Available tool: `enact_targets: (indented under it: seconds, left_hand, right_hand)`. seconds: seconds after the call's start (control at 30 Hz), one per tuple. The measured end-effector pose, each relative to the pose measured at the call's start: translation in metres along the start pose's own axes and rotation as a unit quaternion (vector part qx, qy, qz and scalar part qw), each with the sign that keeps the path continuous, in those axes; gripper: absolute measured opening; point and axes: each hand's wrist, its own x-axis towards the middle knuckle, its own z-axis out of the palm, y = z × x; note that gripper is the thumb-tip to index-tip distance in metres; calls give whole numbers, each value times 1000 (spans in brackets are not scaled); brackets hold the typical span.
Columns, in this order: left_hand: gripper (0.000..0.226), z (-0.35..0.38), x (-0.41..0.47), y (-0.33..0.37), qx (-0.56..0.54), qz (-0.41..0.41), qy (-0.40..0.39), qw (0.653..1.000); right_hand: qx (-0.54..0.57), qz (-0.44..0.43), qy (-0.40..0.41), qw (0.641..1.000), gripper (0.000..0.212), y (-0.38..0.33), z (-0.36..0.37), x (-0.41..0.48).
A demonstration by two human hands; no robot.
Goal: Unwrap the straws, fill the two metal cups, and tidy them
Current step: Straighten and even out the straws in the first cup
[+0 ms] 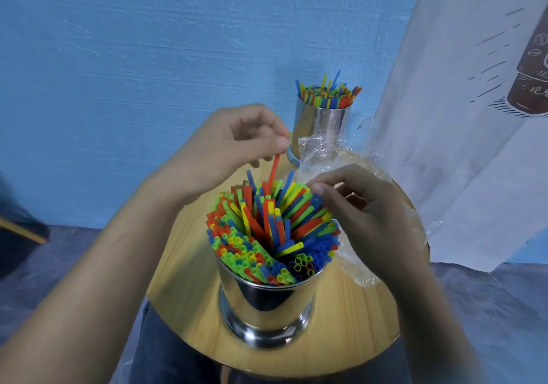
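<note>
Near cup (pixel 267 303), packed with straws (pixel 267 229), stands on the table (pixel 178 294). Left hand (pixel 237 146) pinches a red straw (pixel 274 170) by its top above the cup; it runs almost upright, lower end among the others. Right hand (pixel 370 214) curls at the right-side tips, perhaps pinching one.

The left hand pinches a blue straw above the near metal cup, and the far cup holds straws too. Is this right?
Not quite: the head view shows the straw pinched by the left hand is red, not blue. It is above the near metal cup, and the far cup holds straws too.
</note>
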Motion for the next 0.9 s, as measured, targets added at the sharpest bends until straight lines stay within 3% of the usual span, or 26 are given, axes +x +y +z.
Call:
enact_targets:
  seconds: [0.2,0.43,0.6,0.73,0.9]
  left_hand:
    - [12,-8,2,8,-159,73,220,960]
    - [6,-14,-4,4,-234,88,347,904]
    - [8,-2,-11,-6,-249,38,343,905]
    - [10,1,-18,-14,-192,-15,321,927]
    - [5,3,-23,-13,-50,-80,155,983]
  right_hand:
    - [12,7,0,1000,14,-3,-1,-1]
    - [53,20,5,998,12,-6,0,0]
    - [96,23,22,995,15,-3,0,2]
    - [217,39,72,973,16,-1,-6,1]
    - [335,57,144,929,15,-4,-14,5]
